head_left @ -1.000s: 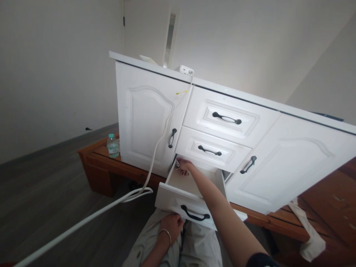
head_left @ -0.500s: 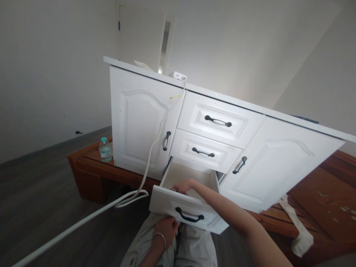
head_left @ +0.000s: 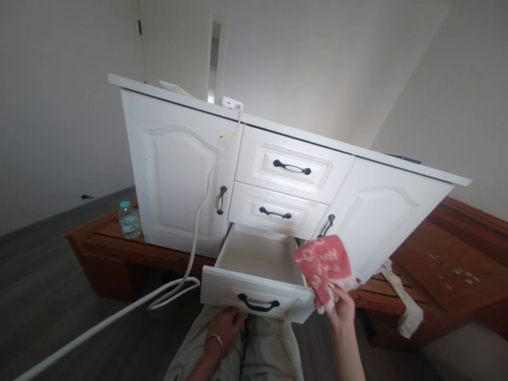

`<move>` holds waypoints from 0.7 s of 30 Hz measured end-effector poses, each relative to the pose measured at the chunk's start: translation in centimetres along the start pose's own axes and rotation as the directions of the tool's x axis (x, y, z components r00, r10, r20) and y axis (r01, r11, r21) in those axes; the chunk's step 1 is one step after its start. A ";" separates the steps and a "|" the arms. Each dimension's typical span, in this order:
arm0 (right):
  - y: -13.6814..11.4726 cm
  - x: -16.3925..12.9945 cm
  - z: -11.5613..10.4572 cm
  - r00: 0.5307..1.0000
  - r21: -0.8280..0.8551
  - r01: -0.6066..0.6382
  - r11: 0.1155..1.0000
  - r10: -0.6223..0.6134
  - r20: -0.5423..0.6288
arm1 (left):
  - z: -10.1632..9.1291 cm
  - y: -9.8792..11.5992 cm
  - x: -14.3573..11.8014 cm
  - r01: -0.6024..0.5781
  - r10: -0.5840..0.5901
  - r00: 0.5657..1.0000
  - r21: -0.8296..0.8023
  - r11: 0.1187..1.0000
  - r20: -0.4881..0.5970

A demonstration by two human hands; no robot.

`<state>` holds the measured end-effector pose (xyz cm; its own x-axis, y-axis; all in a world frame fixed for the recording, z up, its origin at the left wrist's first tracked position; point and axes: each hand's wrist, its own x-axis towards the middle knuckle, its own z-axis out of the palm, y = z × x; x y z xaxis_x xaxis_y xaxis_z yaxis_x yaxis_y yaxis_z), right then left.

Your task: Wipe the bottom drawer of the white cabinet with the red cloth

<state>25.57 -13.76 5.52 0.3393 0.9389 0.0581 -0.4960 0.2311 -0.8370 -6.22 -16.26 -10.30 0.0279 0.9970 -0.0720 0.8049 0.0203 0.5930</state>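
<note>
My right hand (head_left: 342,308) grips a red cloth with white lettering (head_left: 327,262), pinched at its lower edge and held up at the right of the pulled-out drawer. The cloth covers part of the right cabinet door. That lowest drawer (head_left: 257,296) has a white front and a black handle (head_left: 257,303); its visible inner floor is pale and bare. My left hand (head_left: 225,329), with a bracelet at the wrist, lies on my lap just below the drawer front. Its fingers are curled in, and I see nothing in them.
A white cabinet (head_left: 178,180) stands on a brown wooden bench (head_left: 95,248). On the bench are a bottle with a teal cap (head_left: 129,221) and a long white cloth (head_left: 402,296). A thick white cable (head_left: 107,320) crosses at left; a white charger (head_left: 231,103) sits on top.
My right hand has come out of the drawer and moved right, now with the red cloth in it. My left hand stays on my lap. The view has shifted slightly to the right.
</note>
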 end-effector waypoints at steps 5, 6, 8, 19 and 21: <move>-0.1 -6.7 -11.8 0.925 0.022 0.121 0.992 -0.104 -0.365 | 0.9 -1.4 -1.8 -0.205 0.135 0.964 -0.320 0.925 -0.228; 0.0 -7.6 -13.1 0.907 0.006 0.113 0.994 -0.100 -0.410 | 1.1 -1.6 -2.3 -0.242 0.140 0.948 -0.361 0.901 -0.286; 0.2 -8.8 -14.8 0.862 -0.001 0.090 0.996 -0.079 -0.501 | 1.2 -1.2 -3.1 -0.284 0.105 0.907 -0.410 0.867 -0.408; 5.9 -6.4 -14.4 0.769 0.269 -0.058 0.961 0.215 -0.602 | -4.5 6.8 0.1 -0.462 0.408 0.881 -0.242 0.853 -0.240; 6.9 -6.1 -12.9 0.796 0.318 -0.063 0.946 0.240 -0.556 | -5.2 7.1 0.7 -0.456 0.435 0.890 -0.206 0.866 -0.140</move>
<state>30.42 -21.15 -7.65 0.5956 0.6604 -0.4572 -0.7447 0.2407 -0.6225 -3.55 -15.02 -1.99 0.2917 0.9061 0.3063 0.5622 -0.4215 0.7115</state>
